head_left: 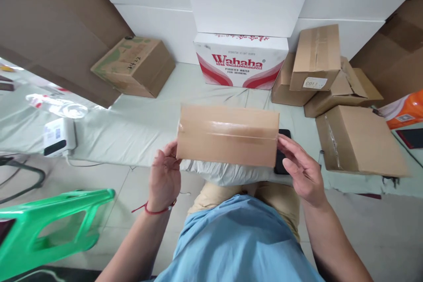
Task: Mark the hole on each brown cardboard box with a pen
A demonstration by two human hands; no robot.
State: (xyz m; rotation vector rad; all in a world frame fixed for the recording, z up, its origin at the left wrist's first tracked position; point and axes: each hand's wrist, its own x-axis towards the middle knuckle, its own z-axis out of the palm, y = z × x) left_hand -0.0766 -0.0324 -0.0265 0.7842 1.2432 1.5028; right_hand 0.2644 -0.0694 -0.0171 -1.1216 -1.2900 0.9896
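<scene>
A long brown cardboard box (228, 145) with clear tape along its top is between my two hands, near the front edge of the cloth-covered table. My left hand (165, 176) presses its fingers against the left end, thumb raised. At the opposite end, my right hand (303, 169) has its fingers against the box's side, with the thumb apart from the cardboard. Both palms face inward. Partly hidden behind the box's right end and my right hand lies a black phone-like object (281, 165). Whether the box's underside touches the cloth cannot be made out.
A white and red Wahaha carton (243, 64) stands at the back. To the right are several brown boxes, including a taped one (363, 141). Another carton (135, 68) sits at back left, a white device (59, 136) at the left edge. A green stool (62, 202) is on the floor.
</scene>
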